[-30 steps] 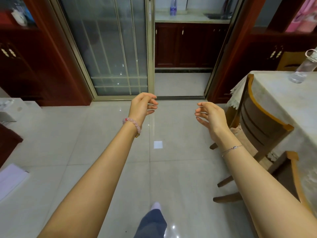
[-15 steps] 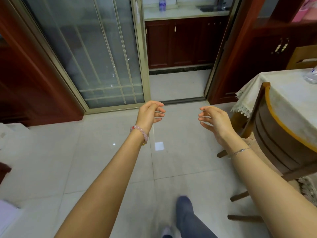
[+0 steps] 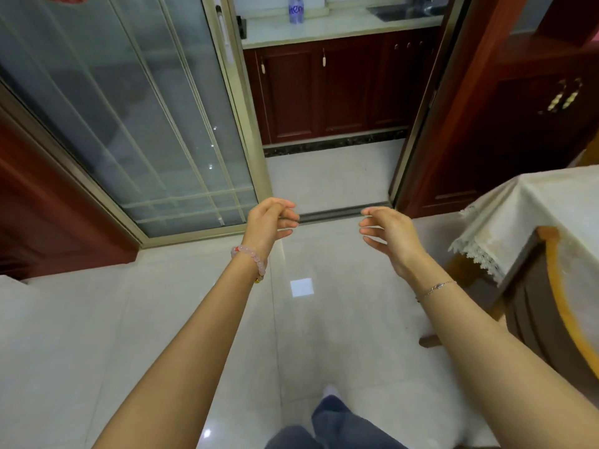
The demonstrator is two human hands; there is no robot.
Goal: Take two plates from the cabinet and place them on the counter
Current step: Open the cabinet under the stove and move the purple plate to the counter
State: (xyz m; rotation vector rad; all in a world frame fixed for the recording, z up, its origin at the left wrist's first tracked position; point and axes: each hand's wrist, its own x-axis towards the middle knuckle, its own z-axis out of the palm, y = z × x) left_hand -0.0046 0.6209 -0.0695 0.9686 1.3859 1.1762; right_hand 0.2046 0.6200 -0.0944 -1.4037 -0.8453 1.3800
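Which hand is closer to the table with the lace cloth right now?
Right. The right hand hangs over the floor just left of the table, not touching it; the left hand is farther left, in front of the glass sliding door.

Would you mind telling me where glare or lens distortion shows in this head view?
Head view: a bright square reflection sits on the glossy floor tiles; small highlights dot the glass sliding door; wide-angle distortion tilts the door frame; both hands look sharp.

Pale kitchen surface [image 3: 340,25] over dark red cabinets [image 3: 330,92], with clear bottle [image 3: 296,9] upright on top
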